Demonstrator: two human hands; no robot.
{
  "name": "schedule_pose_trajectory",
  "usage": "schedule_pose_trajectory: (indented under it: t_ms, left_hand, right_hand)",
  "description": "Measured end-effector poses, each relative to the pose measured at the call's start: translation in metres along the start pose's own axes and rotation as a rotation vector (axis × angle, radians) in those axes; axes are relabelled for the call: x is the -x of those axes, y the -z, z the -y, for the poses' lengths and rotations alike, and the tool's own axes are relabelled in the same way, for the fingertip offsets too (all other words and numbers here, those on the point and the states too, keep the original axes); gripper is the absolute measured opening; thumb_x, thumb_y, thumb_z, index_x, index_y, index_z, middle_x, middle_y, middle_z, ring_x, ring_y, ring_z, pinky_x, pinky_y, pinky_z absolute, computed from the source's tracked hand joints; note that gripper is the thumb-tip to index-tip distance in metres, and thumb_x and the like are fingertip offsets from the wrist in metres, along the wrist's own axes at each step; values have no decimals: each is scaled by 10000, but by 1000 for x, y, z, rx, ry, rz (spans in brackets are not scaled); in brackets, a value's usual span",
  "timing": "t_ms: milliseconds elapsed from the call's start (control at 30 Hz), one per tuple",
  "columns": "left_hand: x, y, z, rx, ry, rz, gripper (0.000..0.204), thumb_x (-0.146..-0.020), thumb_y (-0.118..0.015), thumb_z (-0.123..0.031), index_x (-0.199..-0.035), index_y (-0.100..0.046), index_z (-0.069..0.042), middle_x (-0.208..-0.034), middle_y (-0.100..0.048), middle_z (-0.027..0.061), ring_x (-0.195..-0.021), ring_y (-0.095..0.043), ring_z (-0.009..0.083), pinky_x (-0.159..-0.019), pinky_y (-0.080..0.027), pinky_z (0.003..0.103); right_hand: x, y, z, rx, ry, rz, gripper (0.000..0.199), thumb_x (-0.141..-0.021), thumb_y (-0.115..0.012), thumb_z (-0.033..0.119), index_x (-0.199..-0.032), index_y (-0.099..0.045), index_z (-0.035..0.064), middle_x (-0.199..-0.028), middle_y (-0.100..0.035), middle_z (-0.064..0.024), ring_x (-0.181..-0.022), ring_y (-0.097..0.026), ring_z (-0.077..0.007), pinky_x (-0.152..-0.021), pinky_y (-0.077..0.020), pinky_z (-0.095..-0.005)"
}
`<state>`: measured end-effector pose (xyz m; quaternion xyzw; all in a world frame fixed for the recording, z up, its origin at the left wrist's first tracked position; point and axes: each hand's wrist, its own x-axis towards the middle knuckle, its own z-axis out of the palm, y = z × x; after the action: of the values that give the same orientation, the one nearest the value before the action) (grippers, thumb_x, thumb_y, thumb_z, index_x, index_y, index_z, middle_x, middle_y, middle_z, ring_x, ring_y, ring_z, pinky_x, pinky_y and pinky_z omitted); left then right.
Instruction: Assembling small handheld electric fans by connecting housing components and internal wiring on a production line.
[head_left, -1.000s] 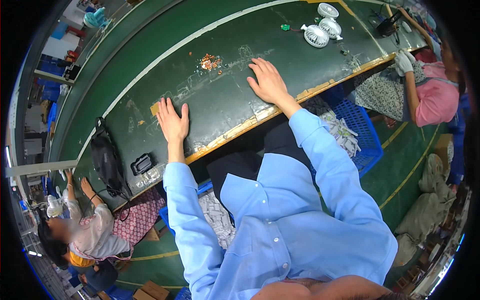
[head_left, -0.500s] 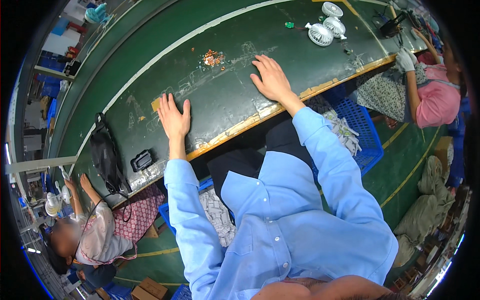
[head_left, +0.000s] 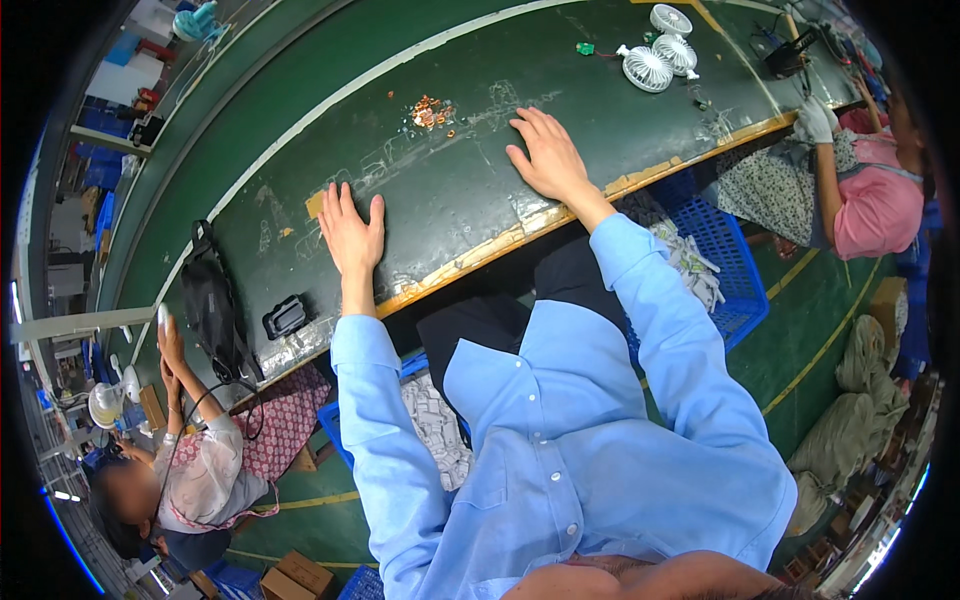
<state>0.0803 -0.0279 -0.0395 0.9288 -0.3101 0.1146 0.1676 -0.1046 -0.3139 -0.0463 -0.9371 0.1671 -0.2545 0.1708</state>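
Observation:
My left hand (head_left: 354, 236) lies flat near the front edge of the dark green workbench (head_left: 440, 215), fingers stretched out and nothing held. Further right, my right hand (head_left: 550, 157) also rests palm down with spread fingers. Beyond and between the two hands sits a small pile of copper-coloured bits (head_left: 430, 113). A black bag (head_left: 212, 305) lies to the left of my left hand, with a small black case (head_left: 287, 317) beside it. At the far right of the bench are several white fan heads (head_left: 648, 68), next to a small green circuit board (head_left: 585, 48) with a wire.
Blue baskets (head_left: 745, 270) holding white parts stand beneath the bench on both sides of my legs. One person (head_left: 215, 450) sits at the left, another in pink (head_left: 870, 200) at the right wearing a white glove (head_left: 815, 122). Grey-green sacks (head_left: 835, 450) lie on the floor.
My hands stay flat on the bench, almost unmoved. The person at the left has raised their hands and brought them together. The view has shifted very slightly.

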Motion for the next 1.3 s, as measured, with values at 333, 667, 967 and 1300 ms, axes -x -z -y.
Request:
schedule_pose_trajectory:
  t_ms: [333, 667, 967, 1300]
  left_hand:
    - [0, 0, 2, 14, 11, 2, 702, -926, -550, -497, -1411, -464, 4, -1534, -367, 192, -1450, -294, 343, -1202, -191, 489]
    - [1, 1, 2, 119, 27, -67, 663, -883, -642, -382, -1378, -468, 22, -1479, -390, 233, -1401, -328, 385, -1182, -218, 502]
    - [-29, 17, 80, -240, 497, -192, 817, -871, -603, -513, -1451, -360, 9, -1524, -282, 312, -1436, -234, 442, -1147, -200, 601]
    - [-23, 8, 102, -95, 176, -375, 435, -858, -735, -331, -1006, -571, 44, -1031, -578, 226, -1007, -545, 408, -886, -444, 486]
  right_hand:
    - [-3, 5, 4, -20, -6, 9, 422, -937, -574, 281, -1275, -565, 30, -1429, -493, -173, -1373, -410, -343, -1163, -302, -451]
    - [-1, 1, 1, 8, -10, 17, 424, -947, -570, 281, -1290, -557, 32, -1438, -489, -148, -1383, -399, -325, -1172, -291, -440]
    - [-1, 6, 2, -1, -17, 2, 419, -936, -585, 271, -1272, -567, 21, -1423, -501, -162, -1371, -415, -335, -1161, -307, -452]
    - [-1, -1, 2, -26, 19, -60, 418, -908, -609, 269, -1239, -582, 15, -1390, -516, -177, -1344, -432, -369, -1146, -325, -464]
